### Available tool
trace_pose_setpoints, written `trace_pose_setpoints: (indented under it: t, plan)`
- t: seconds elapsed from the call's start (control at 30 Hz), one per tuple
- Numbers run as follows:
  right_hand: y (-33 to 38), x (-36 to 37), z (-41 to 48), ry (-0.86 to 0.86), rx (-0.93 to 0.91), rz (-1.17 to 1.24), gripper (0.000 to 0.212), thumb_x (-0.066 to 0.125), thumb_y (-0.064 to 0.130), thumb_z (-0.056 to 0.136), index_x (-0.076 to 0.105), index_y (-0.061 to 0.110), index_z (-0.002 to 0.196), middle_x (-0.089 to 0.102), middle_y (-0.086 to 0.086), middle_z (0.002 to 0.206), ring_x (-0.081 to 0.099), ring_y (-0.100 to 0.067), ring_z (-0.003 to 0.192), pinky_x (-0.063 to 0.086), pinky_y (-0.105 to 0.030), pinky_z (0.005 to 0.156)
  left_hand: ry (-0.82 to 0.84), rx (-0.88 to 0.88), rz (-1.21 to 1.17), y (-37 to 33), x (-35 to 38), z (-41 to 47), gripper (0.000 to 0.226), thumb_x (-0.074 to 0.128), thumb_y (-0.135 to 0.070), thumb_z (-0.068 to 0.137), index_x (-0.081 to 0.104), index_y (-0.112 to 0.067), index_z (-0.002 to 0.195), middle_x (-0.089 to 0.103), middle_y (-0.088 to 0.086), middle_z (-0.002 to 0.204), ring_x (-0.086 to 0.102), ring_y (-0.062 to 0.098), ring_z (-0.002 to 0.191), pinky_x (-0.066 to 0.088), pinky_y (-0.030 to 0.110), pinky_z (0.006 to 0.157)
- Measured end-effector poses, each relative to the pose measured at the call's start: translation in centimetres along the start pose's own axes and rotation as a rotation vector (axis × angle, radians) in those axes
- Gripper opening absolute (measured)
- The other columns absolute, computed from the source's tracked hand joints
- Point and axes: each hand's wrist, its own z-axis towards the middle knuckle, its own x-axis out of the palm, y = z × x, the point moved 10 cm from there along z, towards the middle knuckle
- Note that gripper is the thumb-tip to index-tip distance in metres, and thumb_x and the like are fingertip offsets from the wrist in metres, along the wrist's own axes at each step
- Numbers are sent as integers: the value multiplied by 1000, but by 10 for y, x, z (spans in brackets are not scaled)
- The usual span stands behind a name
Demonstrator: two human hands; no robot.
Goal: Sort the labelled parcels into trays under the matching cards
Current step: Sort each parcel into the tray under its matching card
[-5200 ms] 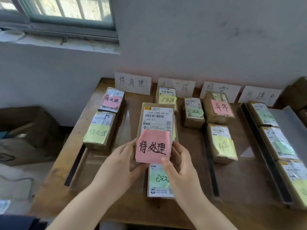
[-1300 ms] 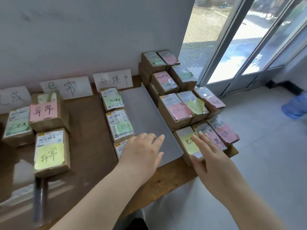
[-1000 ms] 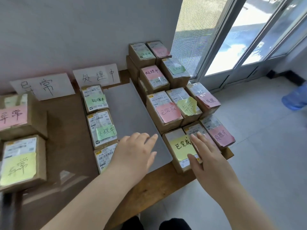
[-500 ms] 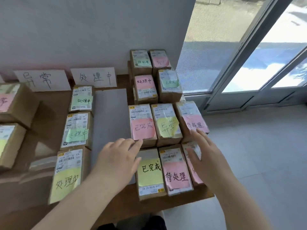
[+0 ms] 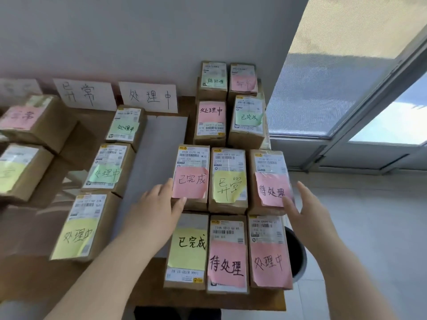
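A stack of unsorted brown parcels fills the table's right end. My left hand [image 5: 159, 211] reaches forward with straight fingers, its fingertips touching the left edge of the parcel with a pink 已完成 note [image 5: 191, 179]. My right hand [image 5: 307, 211] is spread open on the right side, thumb against the parcel with a pink 待处理 note [image 5: 271, 183]. Between them lies a parcel with a yellow 异常 note [image 5: 227, 181]. Neither hand grips anything. The 处理中 card [image 5: 149, 97] and 异常 card [image 5: 85, 93] lean on the wall.
The grey tray [image 5: 157, 153] under the 处理中 card holds three 处理中 parcels along its left side. The front row has yellow 已完成 [image 5: 188, 248], pink 待处理 [image 5: 227, 255] and pink 处理中 [image 5: 269, 252] parcels. A black bin [image 5: 297, 252] stands below the table's right edge.
The pink 待处理 parcel held earlier is gone from my hands. The view swung right to the unsorted stack. Both open hands moved forward from the front row to the middle row.
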Motion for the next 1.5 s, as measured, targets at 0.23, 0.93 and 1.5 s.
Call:
trace_pose_setpoints:
  t: [0.23, 0.93, 1.5]
  plan:
    - [-20, 20, 23, 76, 50, 216, 28, 42, 36, 98, 52, 31, 124, 65, 12, 98, 58, -4, 85, 40, -22, 60, 137, -219, -452, 12, 34, 23, 67, 38, -47, 97, 11, -19, 152, 38, 3, 149, 40, 23, 132, 38, 36, 100]
    - [-37, 36, 18, 43, 243, 941, 45, 62, 26, 89, 49, 22, 132, 69, -5, 109, 68, -23, 95, 55, -45, 81, 156, -393, -1373, 20, 50, 13, 75, 67, -33, 74, 39, -21, 142, 59, -2, 129, 55, 16, 118, 36, 40, 109]
    - [53, 17, -37, 10, -126, 1030, 33, 55, 19, 90, 56, 21, 123, 71, 5, 103, 68, -5, 91, 53, -15, 67, 113, -111, -1415, -12, -7, -40, 59, 74, -65, 61, 56, -42, 113, 68, -14, 115, 59, 5, 113, 38, 39, 106]
